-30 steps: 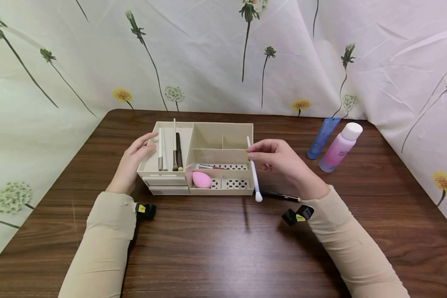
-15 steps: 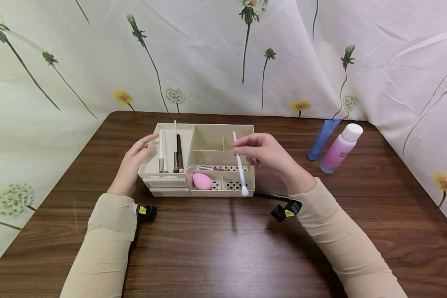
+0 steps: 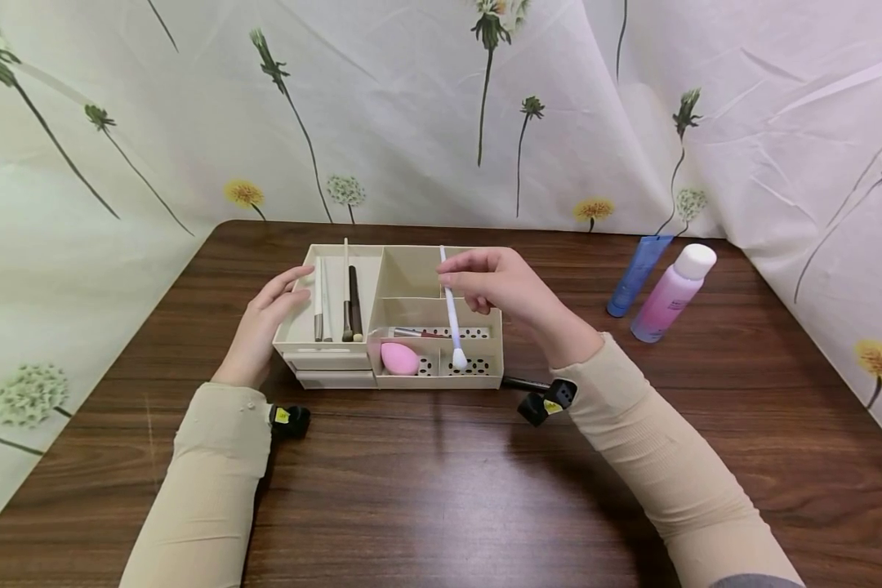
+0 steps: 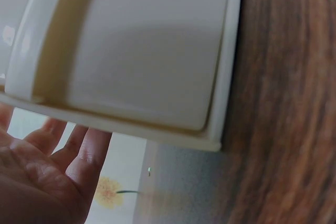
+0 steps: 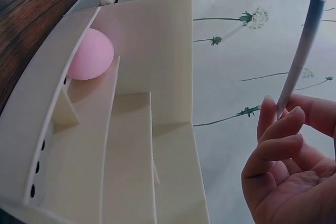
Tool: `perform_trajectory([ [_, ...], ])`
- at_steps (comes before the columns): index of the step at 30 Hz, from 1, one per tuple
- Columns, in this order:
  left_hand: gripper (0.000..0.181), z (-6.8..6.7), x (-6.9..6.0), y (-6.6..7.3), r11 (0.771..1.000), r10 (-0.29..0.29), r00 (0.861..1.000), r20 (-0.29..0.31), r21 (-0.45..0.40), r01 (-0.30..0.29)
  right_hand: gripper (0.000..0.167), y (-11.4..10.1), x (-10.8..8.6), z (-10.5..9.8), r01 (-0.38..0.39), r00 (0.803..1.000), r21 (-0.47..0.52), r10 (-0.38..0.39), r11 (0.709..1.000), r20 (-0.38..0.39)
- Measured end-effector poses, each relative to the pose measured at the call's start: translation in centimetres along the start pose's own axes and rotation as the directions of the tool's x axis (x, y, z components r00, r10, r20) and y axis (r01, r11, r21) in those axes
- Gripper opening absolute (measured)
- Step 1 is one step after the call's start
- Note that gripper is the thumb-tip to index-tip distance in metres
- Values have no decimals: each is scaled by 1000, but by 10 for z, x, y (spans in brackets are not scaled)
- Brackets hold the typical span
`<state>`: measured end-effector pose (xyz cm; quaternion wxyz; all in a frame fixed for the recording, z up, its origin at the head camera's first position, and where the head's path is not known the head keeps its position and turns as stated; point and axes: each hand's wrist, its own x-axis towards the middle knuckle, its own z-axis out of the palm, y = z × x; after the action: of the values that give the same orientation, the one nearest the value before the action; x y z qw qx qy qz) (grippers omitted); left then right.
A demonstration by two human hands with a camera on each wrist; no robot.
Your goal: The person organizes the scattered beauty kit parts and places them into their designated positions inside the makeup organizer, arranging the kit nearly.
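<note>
Over the right half of a cream desktop organizer (image 3: 412, 382), my right hand (image 3: 503, 286) pinches a white makeup brush (image 3: 452, 314) near its upper end. The brush hangs tilted, bristles down in the head view, above the front compartments. My left hand (image 3: 260, 327) rests against the organizer's left side, its fingers (image 4: 92, 156) fairly straight along the wall. Several makeup brushes (image 3: 348, 306) lie in the left tray. A pink makeup sponge (image 3: 400, 358) sits in a front compartment. Behind it lies a slim tube (image 3: 415, 332) with a silver end.
A black pen-like stick (image 3: 523, 384) lies right of the organizer, partly hidden by the right wrist's camera (image 3: 547, 402). Farther right stand a blue tube (image 3: 638, 276) and a pink bottle (image 3: 669, 298) with a white cap. Floral cloth (image 3: 426, 122) hangs behind the wooden table (image 3: 426, 490).
My right hand has carried the brush left and slightly away from me, from the organizer's right edge to over its right compartments. My left hand has stayed in place.
</note>
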<state>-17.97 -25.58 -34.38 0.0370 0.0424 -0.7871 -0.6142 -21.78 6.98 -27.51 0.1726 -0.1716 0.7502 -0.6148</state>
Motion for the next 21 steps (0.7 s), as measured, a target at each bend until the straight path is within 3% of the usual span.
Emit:
perform_trajectory([
  [21, 47, 0, -1, 0, 1000, -1, 1000, 5, -15, 1, 21, -25, 25, 23, -15, 1000, 35, 16, 999, -15],
])
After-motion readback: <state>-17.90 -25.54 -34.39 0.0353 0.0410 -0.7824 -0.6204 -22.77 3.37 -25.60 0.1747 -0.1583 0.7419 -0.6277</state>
